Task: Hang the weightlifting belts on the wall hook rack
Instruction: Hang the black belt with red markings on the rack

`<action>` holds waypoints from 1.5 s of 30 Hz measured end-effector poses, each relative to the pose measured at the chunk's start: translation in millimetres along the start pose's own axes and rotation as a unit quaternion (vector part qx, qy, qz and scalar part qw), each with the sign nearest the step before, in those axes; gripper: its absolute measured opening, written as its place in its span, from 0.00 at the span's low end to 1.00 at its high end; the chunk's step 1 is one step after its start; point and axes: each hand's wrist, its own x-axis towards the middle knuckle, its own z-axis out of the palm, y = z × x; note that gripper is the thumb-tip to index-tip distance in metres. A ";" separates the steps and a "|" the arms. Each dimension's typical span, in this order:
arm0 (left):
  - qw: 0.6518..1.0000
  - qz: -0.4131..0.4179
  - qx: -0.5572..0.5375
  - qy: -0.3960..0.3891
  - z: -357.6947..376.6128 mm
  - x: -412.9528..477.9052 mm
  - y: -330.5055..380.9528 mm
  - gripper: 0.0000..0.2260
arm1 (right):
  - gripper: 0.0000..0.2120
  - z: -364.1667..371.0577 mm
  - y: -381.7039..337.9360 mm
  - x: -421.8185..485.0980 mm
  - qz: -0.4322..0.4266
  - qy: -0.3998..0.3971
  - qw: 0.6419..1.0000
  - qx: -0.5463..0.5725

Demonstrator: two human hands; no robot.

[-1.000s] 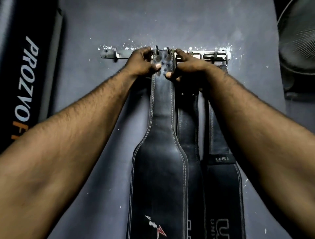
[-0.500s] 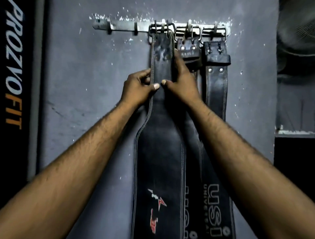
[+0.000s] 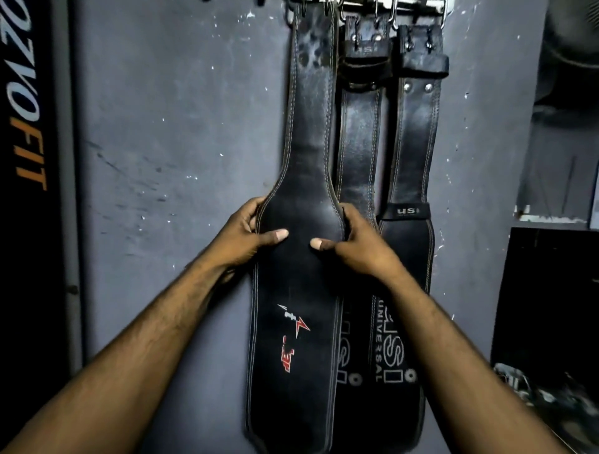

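The front belt [image 3: 298,181], hung from the rack [image 3: 418,4] just left of two other belts [image 3: 356,145] on the wall [image 3: 178,129], is gripped at its widening edges by the left hand [image 3: 246,236] and right hand [image 3: 353,246], thumbs pressed on its face. The hanging step is judged done; straightening and a gentle release are called for next.

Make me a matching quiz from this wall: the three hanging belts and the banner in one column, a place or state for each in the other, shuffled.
Things:
1 red-logo belt
2 middle belt
3 USI-loop belt
4 banner

States:
A partly orange lettering, far left
B gripped at both edges by left hand and right hand
C hangs furthest right
D partly covered by belt 1

Pairs: 1-B, 2-D, 3-C, 4-A
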 end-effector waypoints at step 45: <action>0.979 -0.065 0.183 0.054 35.0 -141.4 -128.2 0.48 | 0.43 74.4 94.7 -127.8 0.156 -0.051 0.985 -0.047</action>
